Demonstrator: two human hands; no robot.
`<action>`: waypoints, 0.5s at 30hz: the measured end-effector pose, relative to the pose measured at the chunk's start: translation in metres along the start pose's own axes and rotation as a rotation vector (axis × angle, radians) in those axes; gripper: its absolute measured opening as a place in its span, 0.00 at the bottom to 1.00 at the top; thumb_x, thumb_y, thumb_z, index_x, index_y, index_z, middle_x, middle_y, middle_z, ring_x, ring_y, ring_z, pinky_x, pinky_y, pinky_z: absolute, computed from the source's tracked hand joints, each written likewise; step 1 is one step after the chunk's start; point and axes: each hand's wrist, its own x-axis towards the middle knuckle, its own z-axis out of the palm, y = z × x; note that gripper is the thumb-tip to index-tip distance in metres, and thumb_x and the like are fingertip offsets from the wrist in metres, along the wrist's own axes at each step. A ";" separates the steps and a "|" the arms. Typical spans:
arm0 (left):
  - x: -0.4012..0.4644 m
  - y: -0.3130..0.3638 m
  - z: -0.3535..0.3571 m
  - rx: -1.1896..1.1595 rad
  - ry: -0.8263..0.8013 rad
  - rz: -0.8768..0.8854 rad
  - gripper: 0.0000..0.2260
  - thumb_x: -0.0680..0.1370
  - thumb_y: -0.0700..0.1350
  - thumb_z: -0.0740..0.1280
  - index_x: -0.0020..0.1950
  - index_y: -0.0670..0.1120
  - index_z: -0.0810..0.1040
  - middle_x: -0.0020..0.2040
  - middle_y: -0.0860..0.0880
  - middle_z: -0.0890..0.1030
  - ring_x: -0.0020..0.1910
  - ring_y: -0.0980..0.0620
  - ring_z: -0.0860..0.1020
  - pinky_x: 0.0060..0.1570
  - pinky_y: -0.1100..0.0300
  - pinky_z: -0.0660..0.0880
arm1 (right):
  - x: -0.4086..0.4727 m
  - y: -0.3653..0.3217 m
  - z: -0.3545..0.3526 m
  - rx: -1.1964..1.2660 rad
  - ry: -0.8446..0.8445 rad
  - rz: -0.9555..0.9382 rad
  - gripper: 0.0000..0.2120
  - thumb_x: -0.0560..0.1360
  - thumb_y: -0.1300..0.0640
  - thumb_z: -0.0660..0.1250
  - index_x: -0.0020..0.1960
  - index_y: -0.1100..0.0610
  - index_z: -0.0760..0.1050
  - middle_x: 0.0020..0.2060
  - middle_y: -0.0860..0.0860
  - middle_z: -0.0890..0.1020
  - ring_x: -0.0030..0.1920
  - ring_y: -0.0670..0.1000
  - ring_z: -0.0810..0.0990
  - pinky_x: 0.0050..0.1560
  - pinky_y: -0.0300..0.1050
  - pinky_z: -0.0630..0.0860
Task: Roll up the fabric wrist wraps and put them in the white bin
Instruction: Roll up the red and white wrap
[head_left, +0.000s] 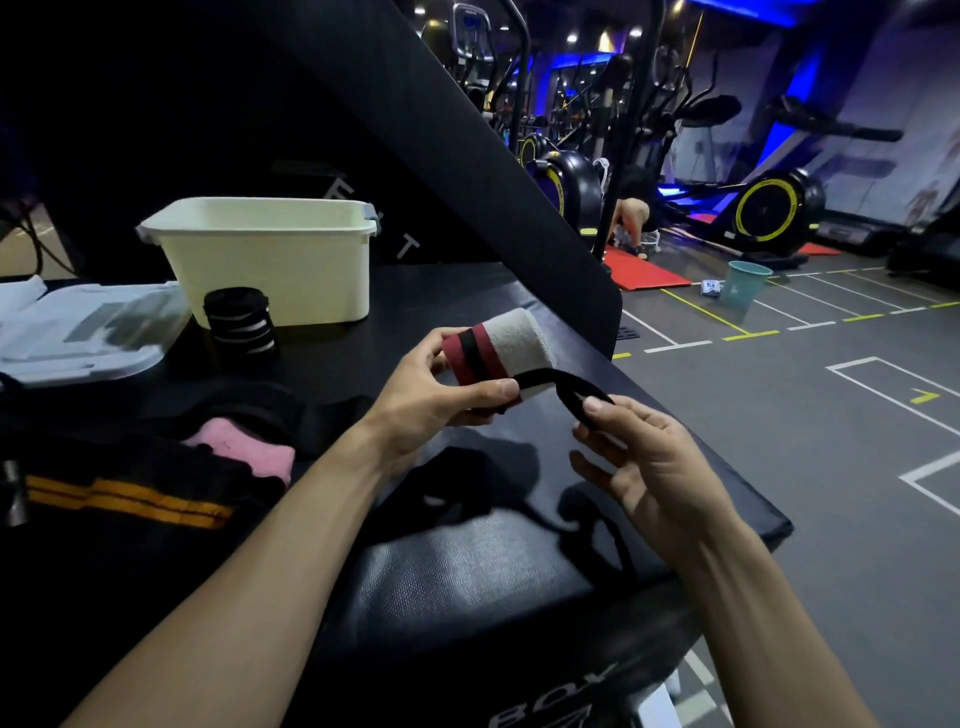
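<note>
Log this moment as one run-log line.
left hand: holds rolled red-white wrap | right hand: pinches its black loop | white bin: behind, wrap not in | step: rolling

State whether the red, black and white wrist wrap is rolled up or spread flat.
Rolled up: the wrist wrap forms a cylinder in the left hand; the right hand pinches its black loop.
</note>
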 end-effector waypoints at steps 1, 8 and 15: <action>0.000 0.000 0.000 0.000 -0.001 -0.002 0.30 0.64 0.42 0.81 0.63 0.44 0.76 0.53 0.46 0.82 0.45 0.49 0.85 0.47 0.51 0.84 | -0.001 -0.001 0.000 0.052 -0.016 -0.016 0.11 0.61 0.54 0.76 0.42 0.52 0.80 0.39 0.48 0.84 0.39 0.45 0.81 0.45 0.44 0.78; 0.002 -0.002 -0.003 0.005 -0.005 0.031 0.31 0.63 0.45 0.85 0.62 0.46 0.76 0.56 0.41 0.80 0.48 0.44 0.86 0.46 0.49 0.83 | 0.000 -0.002 0.003 0.069 0.093 -0.105 0.09 0.67 0.61 0.74 0.39 0.52 0.75 0.34 0.48 0.80 0.32 0.47 0.77 0.37 0.41 0.78; -0.001 -0.005 0.004 0.013 -0.115 0.095 0.30 0.64 0.42 0.83 0.62 0.46 0.76 0.56 0.38 0.80 0.51 0.40 0.84 0.49 0.41 0.83 | 0.001 0.006 0.007 -0.247 0.219 -0.055 0.10 0.78 0.64 0.66 0.40 0.56 0.79 0.31 0.50 0.77 0.32 0.48 0.76 0.40 0.45 0.77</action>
